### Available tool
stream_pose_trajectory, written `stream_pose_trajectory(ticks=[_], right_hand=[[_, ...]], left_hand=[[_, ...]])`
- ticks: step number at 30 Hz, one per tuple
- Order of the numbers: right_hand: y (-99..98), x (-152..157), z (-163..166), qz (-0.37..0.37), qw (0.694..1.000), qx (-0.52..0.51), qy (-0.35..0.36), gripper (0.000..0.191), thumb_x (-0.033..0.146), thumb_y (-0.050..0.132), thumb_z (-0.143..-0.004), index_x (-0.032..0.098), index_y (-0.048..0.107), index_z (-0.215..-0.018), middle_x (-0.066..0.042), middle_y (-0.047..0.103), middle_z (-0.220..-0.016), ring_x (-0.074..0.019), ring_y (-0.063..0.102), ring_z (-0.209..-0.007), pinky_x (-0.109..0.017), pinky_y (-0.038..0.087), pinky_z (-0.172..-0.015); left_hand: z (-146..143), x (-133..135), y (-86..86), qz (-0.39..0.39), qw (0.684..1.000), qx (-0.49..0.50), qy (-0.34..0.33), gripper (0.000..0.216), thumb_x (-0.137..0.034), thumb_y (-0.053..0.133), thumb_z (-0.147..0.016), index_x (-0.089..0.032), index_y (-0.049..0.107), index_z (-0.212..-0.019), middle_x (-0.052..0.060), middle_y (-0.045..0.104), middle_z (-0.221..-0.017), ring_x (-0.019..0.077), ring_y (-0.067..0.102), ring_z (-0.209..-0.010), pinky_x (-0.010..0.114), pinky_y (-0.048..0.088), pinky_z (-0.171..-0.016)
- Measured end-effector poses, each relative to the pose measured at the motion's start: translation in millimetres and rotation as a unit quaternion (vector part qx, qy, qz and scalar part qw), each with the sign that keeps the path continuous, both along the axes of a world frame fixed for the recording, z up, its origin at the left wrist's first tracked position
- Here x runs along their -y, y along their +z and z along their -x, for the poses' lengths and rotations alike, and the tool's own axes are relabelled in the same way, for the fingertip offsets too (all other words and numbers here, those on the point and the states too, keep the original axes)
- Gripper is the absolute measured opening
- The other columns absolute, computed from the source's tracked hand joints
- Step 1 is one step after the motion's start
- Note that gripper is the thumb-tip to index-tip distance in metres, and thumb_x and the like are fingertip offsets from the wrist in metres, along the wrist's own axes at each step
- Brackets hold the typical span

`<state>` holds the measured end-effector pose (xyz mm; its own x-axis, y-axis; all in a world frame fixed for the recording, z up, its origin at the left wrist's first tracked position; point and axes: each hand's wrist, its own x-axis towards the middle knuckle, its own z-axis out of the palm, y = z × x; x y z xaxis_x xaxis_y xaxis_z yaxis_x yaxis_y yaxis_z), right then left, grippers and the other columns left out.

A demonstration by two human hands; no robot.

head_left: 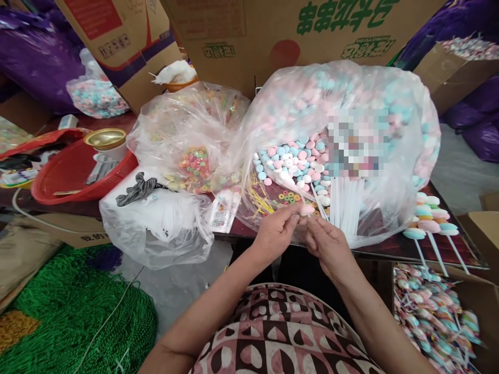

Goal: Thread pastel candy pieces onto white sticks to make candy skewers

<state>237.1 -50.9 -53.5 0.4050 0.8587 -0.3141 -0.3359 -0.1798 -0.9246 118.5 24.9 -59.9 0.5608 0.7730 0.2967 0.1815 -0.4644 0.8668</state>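
My left hand [277,228] and my right hand [326,243] meet at the table's near edge, fingers pinched together. Between their fingertips sits a pink round candy [307,209]; the left thumb and fingers press on it, and the right hand seems to hold a thin white stick against it. Right behind them lies a large clear bag of pink, blue and white candies [312,130], open toward me, with a bundle of white sticks [345,202] and small coloured ring candies [287,197] at its mouth.
Finished candy sticks [427,218] lie on the table at right, above a cardboard box of wrapped ones [436,311]. A second clear bag [191,140], a white-filled bag [156,221] and a red basin [74,174] stand left. Green netting [74,311] lies below left; cardboard boxes behind.
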Motion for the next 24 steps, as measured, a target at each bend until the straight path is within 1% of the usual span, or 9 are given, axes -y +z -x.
stream_pose_trajectory(ticks=[2,5,9,11,13,15,18,21,24], right_hand=[[1.3,2,-9,-0.026,0.999,-0.009,-0.040,0.033,0.050,0.069,-0.079,0.017,0.063,-0.085,0.010,0.036,-0.042,-0.0045,0.025,-0.035,-0.018,0.018,-0.036],[3.1,4,-17,-0.053,0.995,-0.018,-0.079,0.027,0.044,0.068,-0.081,0.018,0.064,-0.086,0.010,0.036,-0.041,-0.0039,0.026,-0.034,-0.018,0.019,-0.036],[0.6,6,-19,-0.048,0.995,-0.023,-0.084,0.027,0.044,0.069,-0.081,0.017,0.066,-0.085,0.010,0.036,-0.040,-0.0035,0.026,-0.033,-0.018,0.019,-0.036],[-3.2,7,-19,-0.045,0.995,-0.021,-0.084,0.028,0.044,0.070,-0.080,0.017,0.066,-0.085,0.010,0.036,-0.040,-0.0034,0.026,-0.033,-0.018,0.019,-0.036],[-7.5,8,-20,-0.040,0.995,-0.020,-0.084,0.029,0.045,0.071,-0.080,0.016,0.066,-0.085,0.010,0.036,-0.040,-0.0033,0.026,-0.034,-0.017,0.018,-0.036],[-11.0,9,-22,-0.034,0.996,-0.019,-0.083,0.030,0.045,0.071,-0.079,0.016,0.066,-0.084,0.010,0.036,-0.040,-0.0032,0.025,-0.034,-0.018,0.018,-0.036],[-13.2,9,-22,-0.029,0.996,-0.014,-0.081,0.031,0.047,0.071,-0.079,0.016,0.065,-0.084,0.010,0.036,-0.041,-0.0035,0.025,-0.035,-0.018,0.018,-0.036],[-12.5,8,-21,-0.027,0.996,-0.011,-0.078,0.031,0.047,0.070,-0.080,0.016,0.065,-0.085,0.010,0.036,-0.042,-0.0041,0.025,-0.036,-0.019,0.018,-0.037],[-11.5,8,-21,-0.024,0.997,-0.010,-0.075,0.031,0.047,0.069,-0.080,0.017,0.065,-0.085,0.010,0.035,-0.041,-0.0048,0.024,-0.036,-0.019,0.018,-0.038]], left_hand=[[3,-10,5.5,0.008,0.999,-0.021,0.028,0.035,-0.029,0.045,-0.096,-0.022,0.059,-0.128,0.005,0.072,-0.107,0.0161,0.068,-0.096,0.031,0.054,-0.089],[2,-35,7.5,-0.069,0.988,-0.116,0.075,0.030,-0.024,0.046,-0.095,-0.018,0.067,-0.115,0.008,0.069,-0.106,0.0183,0.064,-0.099,0.032,0.051,-0.089],[-10,-64,-3.4,-0.157,0.934,-0.317,0.052,0.025,-0.022,0.049,-0.093,-0.017,0.072,-0.101,0.010,0.066,-0.101,0.0249,0.059,-0.103,0.039,0.046,-0.093],[-14,-70,-9.9,-0.168,0.916,-0.363,0.035,0.024,-0.023,0.050,-0.092,-0.018,0.072,-0.100,0.011,0.065,-0.102,0.0256,0.057,-0.103,0.040,0.044,-0.093],[-13,-70,-13.8,-0.164,0.918,-0.361,0.031,0.022,-0.022,0.051,-0.091,-0.018,0.071,-0.100,0.010,0.065,-0.104,0.0251,0.056,-0.102,0.039,0.044,-0.093],[-10,-68,-14.0,-0.142,0.932,-0.330,0.040,0.019,-0.018,0.053,-0.089,-0.018,0.069,-0.096,0.010,0.067,-0.103,0.0243,0.057,-0.102,0.038,0.044,-0.093],[-8,-66,-10.0,-0.056,0.963,-0.259,0.053,0.015,-0.016,0.055,-0.087,-0.018,0.068,-0.091,0.007,0.070,-0.098,0.0218,0.061,-0.095,0.035,0.046,-0.088],[-15,-72,-7.5,0.016,0.976,-0.215,0.038,0.013,-0.018,0.057,-0.085,-0.019,0.069,-0.090,0.005,0.071,-0.092,0.0203,0.064,-0.086,0.032,0.049,-0.079],[-25,-79,-10.4,-0.036,0.968,-0.248,0.005,0.014,-0.017,0.058,-0.083,-0.017,0.071,-0.087,0.007,0.070,-0.089,0.0220,0.064,-0.085,0.033,0.048,-0.078]])
